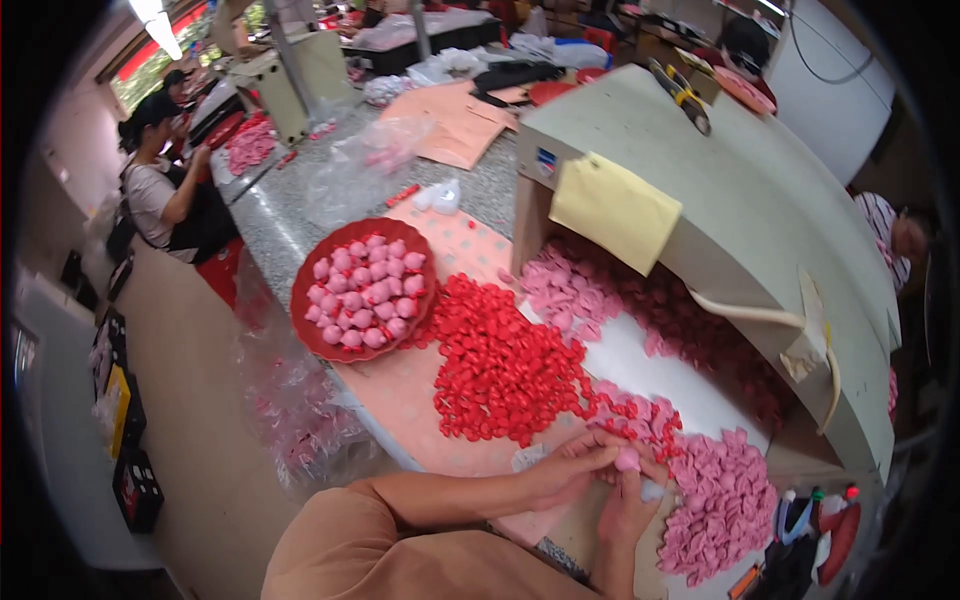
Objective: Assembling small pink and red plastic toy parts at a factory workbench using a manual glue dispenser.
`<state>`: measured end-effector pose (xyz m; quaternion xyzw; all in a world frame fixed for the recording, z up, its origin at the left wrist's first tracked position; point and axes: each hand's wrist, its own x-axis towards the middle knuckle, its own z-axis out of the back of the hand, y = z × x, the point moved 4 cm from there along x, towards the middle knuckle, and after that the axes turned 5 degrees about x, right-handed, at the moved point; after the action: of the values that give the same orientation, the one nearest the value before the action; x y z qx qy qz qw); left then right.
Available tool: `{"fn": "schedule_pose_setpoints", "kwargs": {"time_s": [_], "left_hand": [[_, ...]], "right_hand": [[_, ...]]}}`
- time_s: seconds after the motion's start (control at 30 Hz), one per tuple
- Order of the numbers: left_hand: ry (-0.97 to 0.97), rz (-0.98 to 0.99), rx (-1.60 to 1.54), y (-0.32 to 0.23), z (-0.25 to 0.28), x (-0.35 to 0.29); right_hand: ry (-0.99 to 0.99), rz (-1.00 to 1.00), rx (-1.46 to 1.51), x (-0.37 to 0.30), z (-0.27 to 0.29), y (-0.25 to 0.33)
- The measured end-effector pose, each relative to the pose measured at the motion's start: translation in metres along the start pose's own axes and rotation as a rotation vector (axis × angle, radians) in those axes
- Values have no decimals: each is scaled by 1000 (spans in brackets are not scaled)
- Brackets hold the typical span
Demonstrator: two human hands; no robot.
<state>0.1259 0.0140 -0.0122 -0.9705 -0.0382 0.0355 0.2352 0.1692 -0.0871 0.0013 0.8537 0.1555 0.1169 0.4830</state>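
Observation:
My left hand (575, 468) and my right hand (630, 498) meet near the bench's front edge, both closed around a small round pink piece (627, 459). A whitish cover (652, 490) shows on a finger of my right hand. Just right of my hands lies a heap of flat pink pieces (718, 500). More pink pieces mixed with red bits (640, 415) lie beyond my fingers. A large pile of small red pieces (500, 365) spreads to the left. Past it, a red scalloped tray (305, 325) holds several round pink pieces with red parts.
A grey-green curved cover (720, 160) with yellow paper (615, 205) arches over the bench at right. Tools (800, 520) lie at lower right. Clear plastic bags (360, 165) rest farther back. Another person (165, 190) works at far left.

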Motion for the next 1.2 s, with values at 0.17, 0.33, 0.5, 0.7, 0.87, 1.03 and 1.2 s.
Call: {"fn": "schedule_pose_setpoints", "kwargs": {"time_s": [0.17,0.33,0.5,0.7,0.87,1.03,1.2], "left_hand": [[-165,-114,531,-33,1,-2],[-199,-25,565,-36,-5,4],[-176,48,527,-17,12,3],[-190,62,515,-20,8,4],[-164,83,736,-26,5,5],[-122,159,760,-29,8,8],[-58,220,797,-31,15,11]], "right_hand": [[186,148,-648,18,-17,14],[26,-242,-160,23,4,6],[-10,-401,9,20,9,6],[105,-401,-164,22,19,13],[169,-440,-262,26,24,19],[233,-507,-247,27,30,16],[241,-541,-240,23,33,10]]}}
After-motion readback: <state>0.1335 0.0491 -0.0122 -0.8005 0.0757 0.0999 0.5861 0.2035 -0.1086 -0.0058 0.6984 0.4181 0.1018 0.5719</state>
